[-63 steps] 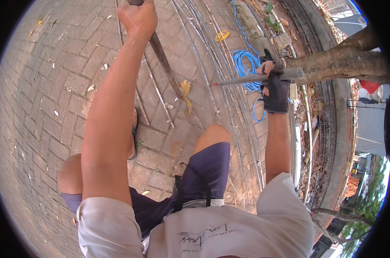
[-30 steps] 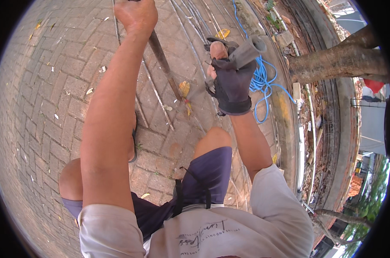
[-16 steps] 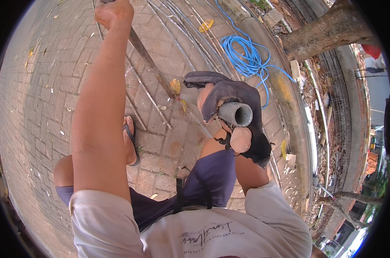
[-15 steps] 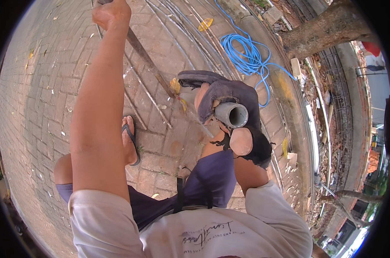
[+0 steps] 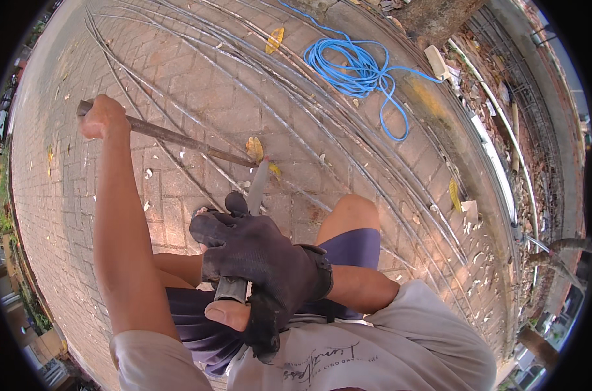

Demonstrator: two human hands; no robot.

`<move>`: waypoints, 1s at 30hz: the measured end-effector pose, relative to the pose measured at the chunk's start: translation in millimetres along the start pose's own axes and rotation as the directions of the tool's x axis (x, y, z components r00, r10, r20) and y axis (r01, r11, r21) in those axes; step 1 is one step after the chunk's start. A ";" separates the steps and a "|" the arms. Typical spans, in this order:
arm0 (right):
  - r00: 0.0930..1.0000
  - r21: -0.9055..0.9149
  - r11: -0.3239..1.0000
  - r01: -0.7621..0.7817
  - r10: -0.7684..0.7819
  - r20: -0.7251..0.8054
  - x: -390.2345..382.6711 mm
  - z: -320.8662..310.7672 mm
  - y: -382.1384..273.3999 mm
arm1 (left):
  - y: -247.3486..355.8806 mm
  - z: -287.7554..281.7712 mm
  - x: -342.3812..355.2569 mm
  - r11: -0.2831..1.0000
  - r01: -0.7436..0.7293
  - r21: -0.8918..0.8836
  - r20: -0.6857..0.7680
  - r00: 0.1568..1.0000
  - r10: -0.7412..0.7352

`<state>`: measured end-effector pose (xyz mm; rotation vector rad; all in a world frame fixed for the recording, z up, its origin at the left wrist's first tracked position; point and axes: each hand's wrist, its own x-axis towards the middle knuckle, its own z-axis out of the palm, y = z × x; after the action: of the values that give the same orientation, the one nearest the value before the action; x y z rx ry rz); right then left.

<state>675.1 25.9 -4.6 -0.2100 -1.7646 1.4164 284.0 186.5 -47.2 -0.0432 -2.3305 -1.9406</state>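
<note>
My bare left hand (image 5: 105, 118) is wrapped round the upper end of a long brown bar (image 5: 178, 138), out to the left. The bar slants down to the right. Close to my body, my right hand (image 5: 260, 251), in a black glove with bare fingertips, grips a grey pipe (image 5: 258, 189). My thumb lies over the pipe's near end. The far ends of bar and pipe meet beside a yellow leaf (image 5: 254, 148); whether they are joined I cannot tell. My glove hides the pipe's middle.
Several long thin metal rods (image 5: 276, 111) lie across the brick paving (image 5: 172, 65). A coil of blue hose (image 5: 348, 68) rests beyond them, near the kerb (image 5: 433, 98). A tree trunk (image 5: 439, 19) rises at the far right, and white piping (image 5: 495, 163) runs along the right.
My right hand has come left and closer to my body, swinging the pipe's near end with it. My left hand has moved left and lower in view, still on the bar.
</note>
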 end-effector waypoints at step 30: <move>0.981 -0.120 0.987 0.104 -0.083 0.174 -35.5 37.8 -21.7 | -11.1 -65.2 31.8 0.983 0.162 -0.090 0.022 0.987 -0.161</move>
<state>679.3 -30.2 -3.8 -0.0754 -1.9807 1.2852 255.7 118.9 -43.3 0.1286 -2.3194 -2.1277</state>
